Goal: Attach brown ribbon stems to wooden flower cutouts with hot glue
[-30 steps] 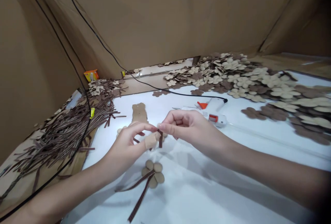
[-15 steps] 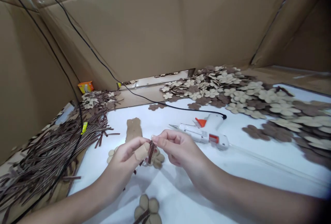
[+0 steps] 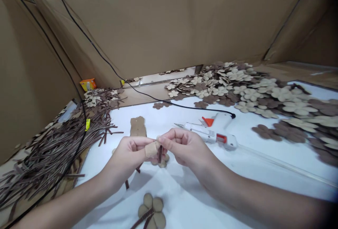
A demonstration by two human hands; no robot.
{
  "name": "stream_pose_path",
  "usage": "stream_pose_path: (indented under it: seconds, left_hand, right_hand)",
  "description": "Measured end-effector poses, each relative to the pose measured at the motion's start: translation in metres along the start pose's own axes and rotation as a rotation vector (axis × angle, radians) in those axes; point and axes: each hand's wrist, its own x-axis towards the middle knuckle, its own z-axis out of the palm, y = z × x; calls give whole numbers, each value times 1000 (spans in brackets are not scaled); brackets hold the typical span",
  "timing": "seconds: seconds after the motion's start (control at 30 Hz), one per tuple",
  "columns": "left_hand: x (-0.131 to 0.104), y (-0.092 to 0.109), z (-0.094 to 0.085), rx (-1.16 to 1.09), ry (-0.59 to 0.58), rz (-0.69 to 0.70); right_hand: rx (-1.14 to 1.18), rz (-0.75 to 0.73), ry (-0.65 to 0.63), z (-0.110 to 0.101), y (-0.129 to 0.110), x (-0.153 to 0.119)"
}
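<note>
Thumb and fingers of my left hand (image 3: 136,151) pinch a dark brown stitched ribbon (image 3: 160,154); a tan bandage wraps the thumb. My right hand (image 3: 182,144) meets it, its fingertips closed on the same ribbon. Just below and behind the fingers, a beige flower (image 3: 163,162) is partly hidden. Nearer to me lies another beige flower (image 3: 152,209) with ribbon across it. A white glue gun (image 3: 208,132) rests on its side beyond my right hand. Behind my left hand is a brown cardboard piece (image 3: 138,127).
Many ribbons (image 3: 60,151) are heaped at the left. Beige and brown flower pieces (image 3: 248,91) pile up at the back right. A black cable (image 3: 148,97) crosses the white board (image 3: 105,158). An orange box (image 3: 88,84) stands at the back left.
Both hands have drawn closer together, and the ribbon between them now hangs more upright. Less of the flower beneath them shows. The view has shifted slightly.
</note>
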Motion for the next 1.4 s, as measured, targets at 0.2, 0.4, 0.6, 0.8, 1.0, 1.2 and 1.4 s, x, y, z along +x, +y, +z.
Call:
stream_pose_path:
  seconds: [0.2, 0.4, 0.6, 0.8, 1.0, 1.2, 1.4]
  left_hand:
    - [1, -2, 1, 0, -6, -10]
    - [1, -7, 4, -107, 47, 12]
    - [-3, -8, 7, -123, 110, 44]
    - [-4, -11, 8, -109, 114, 40]
    - [-1, -3, -7, 29, 163, 6]
    - [2, 3, -23, 72, 198, -9]
    - [6, 0, -23, 38, 186, -38]
  right_hand:
    - [-30, 109, 41, 3, -7, -3]
    - [-6, 153, 35, 6, -9, -10]
    - [115, 171, 35, 8, -8, -17]
    - [143, 177, -60, 8, -5, -17]
    - [-343, -69, 21, -8, 3, -5]
    - [-992, -375, -257, -17, 2, -14]
    - [-1126, -331, -329, -10, 13, -3]
